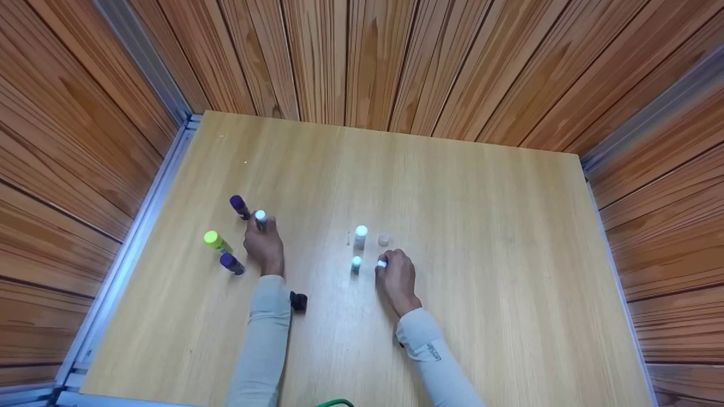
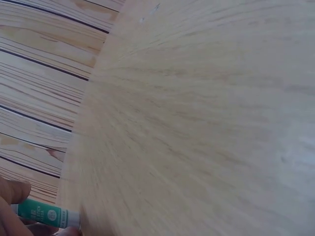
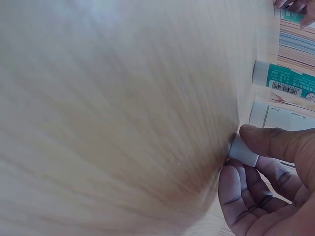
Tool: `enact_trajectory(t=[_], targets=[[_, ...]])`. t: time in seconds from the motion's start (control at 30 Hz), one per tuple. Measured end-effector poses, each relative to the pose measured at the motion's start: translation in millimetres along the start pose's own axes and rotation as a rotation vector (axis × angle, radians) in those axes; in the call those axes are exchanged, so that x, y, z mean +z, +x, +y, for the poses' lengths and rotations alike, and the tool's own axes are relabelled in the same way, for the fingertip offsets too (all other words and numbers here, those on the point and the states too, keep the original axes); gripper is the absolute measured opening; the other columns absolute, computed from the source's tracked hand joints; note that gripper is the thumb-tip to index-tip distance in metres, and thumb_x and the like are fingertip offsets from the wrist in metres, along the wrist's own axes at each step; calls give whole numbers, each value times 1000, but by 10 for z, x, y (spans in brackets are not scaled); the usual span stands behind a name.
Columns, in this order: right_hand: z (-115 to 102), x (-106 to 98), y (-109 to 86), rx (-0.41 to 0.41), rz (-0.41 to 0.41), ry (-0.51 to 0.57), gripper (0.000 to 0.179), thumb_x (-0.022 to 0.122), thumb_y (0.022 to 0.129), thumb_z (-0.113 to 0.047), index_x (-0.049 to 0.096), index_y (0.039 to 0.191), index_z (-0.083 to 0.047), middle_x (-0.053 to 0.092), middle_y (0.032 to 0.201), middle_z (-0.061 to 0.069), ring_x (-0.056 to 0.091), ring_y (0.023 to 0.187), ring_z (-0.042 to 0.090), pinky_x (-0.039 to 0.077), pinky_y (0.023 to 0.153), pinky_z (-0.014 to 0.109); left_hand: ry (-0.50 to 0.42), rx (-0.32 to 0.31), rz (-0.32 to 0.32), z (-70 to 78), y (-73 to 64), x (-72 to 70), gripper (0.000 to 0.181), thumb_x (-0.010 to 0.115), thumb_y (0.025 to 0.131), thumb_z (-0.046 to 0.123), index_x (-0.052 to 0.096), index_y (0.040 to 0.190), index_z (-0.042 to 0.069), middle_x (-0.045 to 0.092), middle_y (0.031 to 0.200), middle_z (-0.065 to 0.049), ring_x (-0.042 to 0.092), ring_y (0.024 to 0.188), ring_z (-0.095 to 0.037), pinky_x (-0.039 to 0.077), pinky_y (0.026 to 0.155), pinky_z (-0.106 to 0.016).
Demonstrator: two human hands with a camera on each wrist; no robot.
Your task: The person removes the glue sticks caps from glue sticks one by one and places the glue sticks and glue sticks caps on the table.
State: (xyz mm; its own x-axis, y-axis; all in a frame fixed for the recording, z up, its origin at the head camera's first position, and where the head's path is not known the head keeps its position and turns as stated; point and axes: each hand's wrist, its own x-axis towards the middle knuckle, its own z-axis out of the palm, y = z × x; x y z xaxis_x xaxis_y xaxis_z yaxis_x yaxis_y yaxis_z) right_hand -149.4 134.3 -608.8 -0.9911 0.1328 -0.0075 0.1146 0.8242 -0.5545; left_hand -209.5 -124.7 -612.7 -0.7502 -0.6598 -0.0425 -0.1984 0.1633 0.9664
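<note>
In the head view my left hand [image 1: 264,249] grips a green glue stick [image 2: 43,213] by its sides, upright on the table's left part. My right hand [image 1: 399,278] pinches a small white-ended stick [image 3: 243,151] between thumb and fingers, close to the table; the rest of it is hidden by the hand. Just left of that hand stands another green glue stick [image 3: 293,82] with a barcode label. Behind it is a larger white glue stick [image 1: 361,236], also upright. A small pale cap-like piece [image 1: 384,240] lies beyond the right hand.
Left of the left hand stand two purple-capped sticks, one farther back [image 1: 238,206] and one nearer [image 1: 231,263], plus a lime-capped stick [image 1: 217,241]. Wood-panelled walls [image 1: 373,62] enclose the wooden table [image 1: 481,237]. A green cable [image 1: 335,403] shows at the bottom edge.
</note>
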Motion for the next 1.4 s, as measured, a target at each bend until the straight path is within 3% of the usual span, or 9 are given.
enact_trajectory(t=[0.3, 0.47, 0.9, 1.13, 1.3, 1.4], targets=[[-17, 9, -23, 10, -20, 5, 8, 71, 80, 3, 69, 85, -4, 58, 79, 4, 58, 75, 19, 51, 70, 33, 40, 12, 28, -13, 14, -17, 21, 63, 93, 10, 65, 113, 2, 68, 113, -13, 61, 111, -27, 47, 94, -39], [-4, 15, -47, -40, 14, 7, 8, 72, 79, 3, 70, 83, -3, 57, 77, 4, 58, 73, 20, 51, 68, 34, 95, 59, 59, -17, 25, -19, 18, 65, 91, 10, 67, 105, -1, 70, 103, -15, 63, 100, -32, 46, 90, -44], [-11, 6, -30, -4, -1, 11, 8, 70, 80, 3, 70, 85, -4, 58, 79, 5, 57, 73, 19, 50, 67, 33, 147, 32, 22, -45, 20, 1, 14, 66, 90, 7, 66, 102, -1, 69, 104, -15, 63, 103, -31, 47, 89, -44], [-13, 5, -23, -14, -4, 13, 7, 70, 81, 2, 70, 85, -4, 58, 79, 5, 56, 72, 19, 49, 67, 33, 146, 49, -29, 5, -60, -3, 12, 66, 90, 6, 65, 100, -1, 69, 102, -16, 63, 99, -32, 47, 87, -45], [16, 17, -17, -27, 4, 5, 8, 71, 80, 1, 69, 84, -5, 57, 78, 4, 57, 73, 19, 49, 68, 33, 95, 47, -123, 36, -177, 5, 15, 64, 92, 8, 65, 105, 0, 68, 102, -13, 63, 96, -25, 50, 84, -40], [30, 21, -15, -38, 4, -11, 7, 72, 80, 1, 69, 84, -4, 56, 77, 4, 56, 71, 18, 50, 67, 32, 72, 84, -174, 29, -276, 3, 12, 64, 92, 7, 65, 102, 1, 67, 96, -11, 61, 87, -22, 50, 77, -37]])
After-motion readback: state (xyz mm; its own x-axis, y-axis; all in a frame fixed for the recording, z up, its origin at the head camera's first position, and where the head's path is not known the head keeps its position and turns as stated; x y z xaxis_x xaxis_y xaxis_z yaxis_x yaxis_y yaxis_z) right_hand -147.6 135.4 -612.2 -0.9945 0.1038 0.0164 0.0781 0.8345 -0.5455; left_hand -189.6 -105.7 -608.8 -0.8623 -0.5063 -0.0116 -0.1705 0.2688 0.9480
